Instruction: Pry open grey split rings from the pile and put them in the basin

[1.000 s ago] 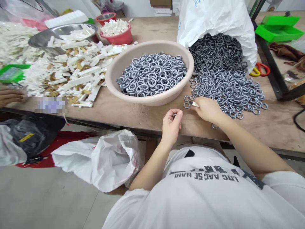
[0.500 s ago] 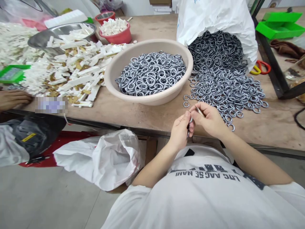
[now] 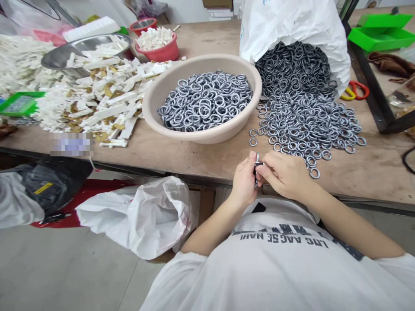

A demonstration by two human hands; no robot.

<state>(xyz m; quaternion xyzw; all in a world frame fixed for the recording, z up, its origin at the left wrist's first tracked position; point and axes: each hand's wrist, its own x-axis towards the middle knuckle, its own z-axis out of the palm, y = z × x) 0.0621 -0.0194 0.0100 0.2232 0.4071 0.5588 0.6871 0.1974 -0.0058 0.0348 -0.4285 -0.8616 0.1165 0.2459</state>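
My left hand (image 3: 244, 181) pinches a ring (image 3: 257, 157), my right hand (image 3: 285, 173) a dark piece (image 3: 258, 164) beside it (calls for steadiness, I judge).

Site: workshop, small-parts handwork. Evidence: long brown wood-topped workbench (image 3: 201, 160); beige oval plastic basin (image 3: 202, 136), 12 o'clock, full of glossy grey rings (image 3: 205, 108); white bulk sack (image 3: 292, 26), 1 o'clock, spilling more onto bench; heaped white plastic strips (image 3: 110, 99), 10 o'clock; bright green plastic trays (image 3: 378, 39), 2 o'clock; bare grey floor (image 3: 81, 268), 8 o'clock.
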